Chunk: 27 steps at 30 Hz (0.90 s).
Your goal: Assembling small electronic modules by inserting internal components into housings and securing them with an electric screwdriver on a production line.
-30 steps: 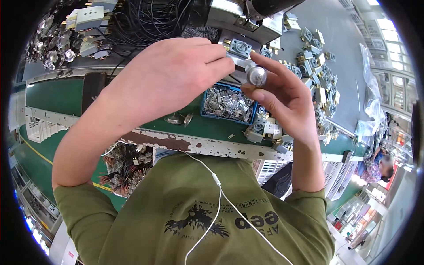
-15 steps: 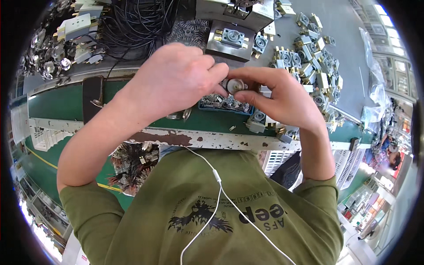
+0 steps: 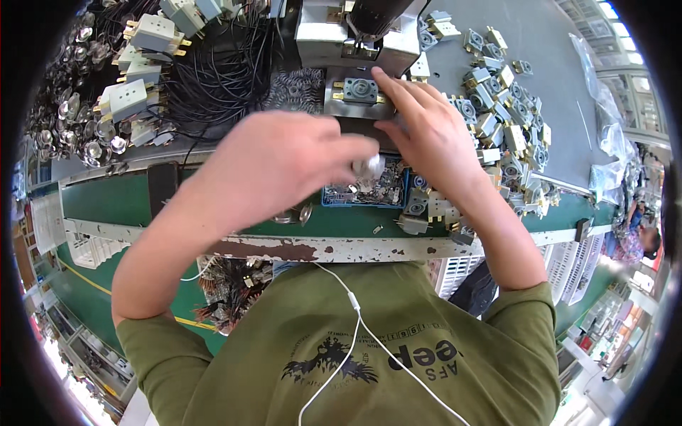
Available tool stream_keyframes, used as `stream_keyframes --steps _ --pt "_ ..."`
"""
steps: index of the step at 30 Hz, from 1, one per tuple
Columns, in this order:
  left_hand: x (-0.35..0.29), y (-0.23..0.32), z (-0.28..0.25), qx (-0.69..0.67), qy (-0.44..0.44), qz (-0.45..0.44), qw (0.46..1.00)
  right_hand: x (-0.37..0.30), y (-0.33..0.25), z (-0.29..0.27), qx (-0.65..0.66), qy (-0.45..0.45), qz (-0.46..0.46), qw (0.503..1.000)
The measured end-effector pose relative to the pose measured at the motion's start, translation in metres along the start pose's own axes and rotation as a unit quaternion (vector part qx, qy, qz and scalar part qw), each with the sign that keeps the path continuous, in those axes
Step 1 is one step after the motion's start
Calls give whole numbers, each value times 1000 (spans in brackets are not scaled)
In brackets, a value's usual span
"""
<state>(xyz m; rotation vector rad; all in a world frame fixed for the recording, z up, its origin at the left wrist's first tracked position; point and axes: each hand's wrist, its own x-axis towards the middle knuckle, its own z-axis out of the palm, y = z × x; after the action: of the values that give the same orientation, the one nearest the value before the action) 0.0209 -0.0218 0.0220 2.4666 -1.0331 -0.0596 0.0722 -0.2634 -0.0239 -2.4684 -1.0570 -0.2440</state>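
My left hand, smeared a little by motion, pinches a small round metal cap above a blue tray of tiny metal parts. My right hand reaches to the right edge of a metal fixture block, its thumb and index finger apart. On that block lies a grey square housing with a round recess and brass pins. The right index fingertip is beside the housing; whether it touches cannot be made out.
A press stands behind the block. Many grey housings are heaped at right. Black wires, coiled springs and metal caps lie at left. The bench's chipped front edge runs before me.
My hands have separated. The right has let go of the cap and moved up to the block; the left keeps the cap, now lower over the tray. The whole view has shifted slightly.
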Motion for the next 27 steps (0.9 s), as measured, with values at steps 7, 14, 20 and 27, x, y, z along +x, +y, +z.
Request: stream_keyframes --steps 7,14,20,27 --pt "41 -39 10 -65 41 -154 985 22 -8 -56 230 135 55 962" --pt "42 -50 14 -39 -46 -191 980 80 9 -69 304 363 -75 878" --pt "45 -39 11 22 -45 -189 981 137 28 -47 315 396 -51 861" --pt "42 -46 19 -19 -15 -159 987 87 20 -88 335 392 -42 856"
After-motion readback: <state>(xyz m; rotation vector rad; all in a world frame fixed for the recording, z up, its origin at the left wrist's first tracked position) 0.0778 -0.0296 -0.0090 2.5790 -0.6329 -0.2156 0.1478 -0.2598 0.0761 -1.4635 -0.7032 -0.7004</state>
